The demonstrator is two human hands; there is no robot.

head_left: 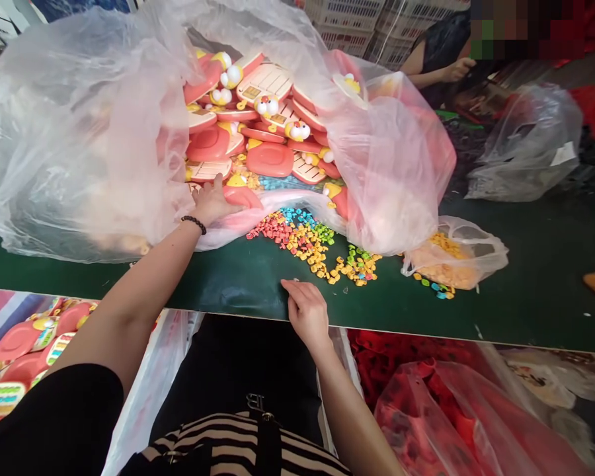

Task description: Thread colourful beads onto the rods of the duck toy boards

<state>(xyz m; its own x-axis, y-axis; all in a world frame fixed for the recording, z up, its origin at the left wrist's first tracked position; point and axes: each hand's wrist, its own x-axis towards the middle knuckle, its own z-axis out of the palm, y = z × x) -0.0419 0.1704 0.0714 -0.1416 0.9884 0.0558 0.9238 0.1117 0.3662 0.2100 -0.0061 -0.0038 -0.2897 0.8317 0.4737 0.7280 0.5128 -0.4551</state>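
Note:
My left hand point(212, 201) reaches into a big clear plastic bag point(94, 132) on the green table point(525, 284). Its fingers curl over a pink toy shell point(242, 196) at the bag's mouth. The bag holds a heap of pink and cream toy parts with small yellow-and-white chick figures point(265, 112). My right hand point(305, 311) rests at the table's near edge, fingers bent down onto the surface, and what it pinches is too small to see. Just beyond it lies a scatter of small red, yellow, blue and green beads point(310, 241).
A small clear bag of orange pieces point(453, 254) lies right of the beads. Another clear bag point(530, 145) sits far right. Another person's arm point(439, 69) shows at the back. Below the table are a bin of finished toys point(24, 350) and red bagged material point(436, 403).

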